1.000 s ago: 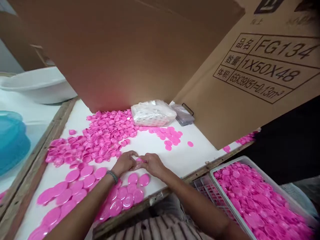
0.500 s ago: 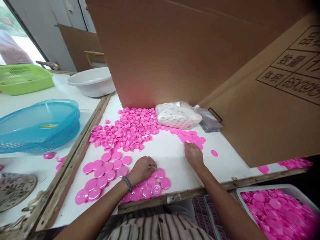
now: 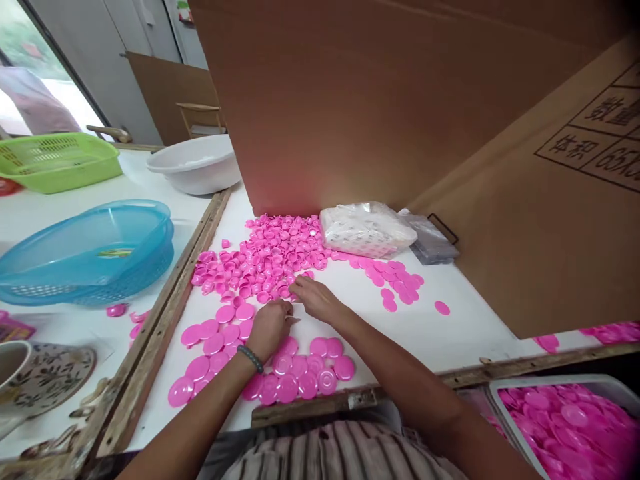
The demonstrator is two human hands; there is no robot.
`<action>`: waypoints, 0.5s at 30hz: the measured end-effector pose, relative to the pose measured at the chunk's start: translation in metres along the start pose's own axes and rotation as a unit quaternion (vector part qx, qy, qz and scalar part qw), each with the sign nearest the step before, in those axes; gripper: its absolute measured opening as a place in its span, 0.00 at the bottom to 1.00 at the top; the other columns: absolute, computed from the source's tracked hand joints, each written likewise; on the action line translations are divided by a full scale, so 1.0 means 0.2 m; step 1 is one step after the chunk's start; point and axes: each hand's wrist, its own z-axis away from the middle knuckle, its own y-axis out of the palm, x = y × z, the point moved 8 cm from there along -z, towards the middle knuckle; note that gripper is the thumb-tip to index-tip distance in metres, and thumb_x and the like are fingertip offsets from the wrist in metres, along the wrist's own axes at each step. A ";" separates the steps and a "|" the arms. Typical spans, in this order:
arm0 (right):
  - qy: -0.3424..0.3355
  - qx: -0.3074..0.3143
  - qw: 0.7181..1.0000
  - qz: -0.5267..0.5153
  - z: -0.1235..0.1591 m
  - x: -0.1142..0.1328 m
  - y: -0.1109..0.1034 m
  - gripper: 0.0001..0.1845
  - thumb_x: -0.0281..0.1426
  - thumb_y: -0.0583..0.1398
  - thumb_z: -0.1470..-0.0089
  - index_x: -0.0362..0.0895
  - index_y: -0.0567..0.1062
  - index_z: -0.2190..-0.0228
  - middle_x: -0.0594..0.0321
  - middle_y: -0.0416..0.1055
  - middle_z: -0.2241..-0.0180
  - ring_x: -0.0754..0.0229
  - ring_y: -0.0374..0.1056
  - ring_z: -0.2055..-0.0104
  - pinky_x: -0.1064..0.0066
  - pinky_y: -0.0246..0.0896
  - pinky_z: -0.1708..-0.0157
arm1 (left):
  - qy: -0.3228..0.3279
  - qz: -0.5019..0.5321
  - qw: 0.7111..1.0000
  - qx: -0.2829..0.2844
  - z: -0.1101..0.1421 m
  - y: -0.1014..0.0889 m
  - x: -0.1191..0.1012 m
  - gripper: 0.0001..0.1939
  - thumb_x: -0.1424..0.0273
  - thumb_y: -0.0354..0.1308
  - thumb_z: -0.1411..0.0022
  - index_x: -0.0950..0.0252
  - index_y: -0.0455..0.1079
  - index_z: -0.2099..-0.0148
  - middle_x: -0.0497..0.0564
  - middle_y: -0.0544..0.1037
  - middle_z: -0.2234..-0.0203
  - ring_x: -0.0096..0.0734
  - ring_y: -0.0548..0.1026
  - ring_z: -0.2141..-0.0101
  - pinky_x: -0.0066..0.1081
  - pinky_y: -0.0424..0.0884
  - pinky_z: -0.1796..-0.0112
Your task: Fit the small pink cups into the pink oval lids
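Pink discs (image 3: 287,388) glossy plastic; carton (image 3: 340,113) matt cardboard; table edging (image 3: 132,400) rough wood.

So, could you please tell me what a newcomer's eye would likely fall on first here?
Probably the bright pink: small cup-like pieces heaped at the foot of the cardboard that towers over the back of the white table, and glossy discs spread nearer the person. Next might come the left hand and right hand, close together between them, then the blue basket off to the left.

On the table (image 3: 405,340), the cups (image 3: 275,250) lie behind the saucers (image 3: 287,388) and left of the bag (image 3: 367,230).
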 end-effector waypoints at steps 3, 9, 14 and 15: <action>0.061 -0.002 0.998 -0.024 0.04 -0.12 0.03 0.05 0.23 0.57 0.45 0.42 0.71 0.72 0.62 0.65 0.68 0.62 0.61 0.65 0.73 0.54 0.70 | -0.003 -0.008 1.000 0.001 0.01 0.00 0.01 0.06 0.69 0.58 0.43 0.68 0.72 0.67 0.54 0.76 0.68 0.35 0.72 0.67 0.29 0.64 0.66; 0.222 -0.131 0.953 -0.158 0.40 -0.40 -0.14 0.07 0.26 0.58 0.46 0.43 0.71 0.75 0.63 0.66 0.67 0.64 0.63 0.67 0.73 0.58 0.70 | 0.027 0.032 0.999 -0.004 -0.04 0.06 -0.10 0.07 0.68 0.59 0.44 0.67 0.71 0.64 0.53 0.75 0.68 0.35 0.72 0.66 0.29 0.63 0.67; 0.191 -0.119 0.966 -0.127 0.55 -0.31 -0.17 0.09 0.26 0.57 0.45 0.43 0.69 0.76 0.62 0.69 0.71 0.61 0.63 0.65 0.70 0.58 0.66 | 0.073 0.092 0.993 0.008 -0.14 0.20 -0.27 0.16 0.71 0.63 0.49 0.67 0.68 0.57 0.52 0.74 0.65 0.33 0.72 0.66 0.29 0.63 0.66; 0.185 -0.109 0.970 -0.112 0.56 -0.28 -0.16 0.09 0.26 0.56 0.44 0.43 0.70 0.76 0.62 0.69 0.70 0.60 0.63 0.65 0.70 0.57 0.66 | 0.080 0.099 0.992 0.011 -0.15 0.22 -0.30 0.15 0.71 0.63 0.49 0.67 0.68 0.57 0.52 0.74 0.66 0.32 0.71 0.66 0.29 0.63 0.66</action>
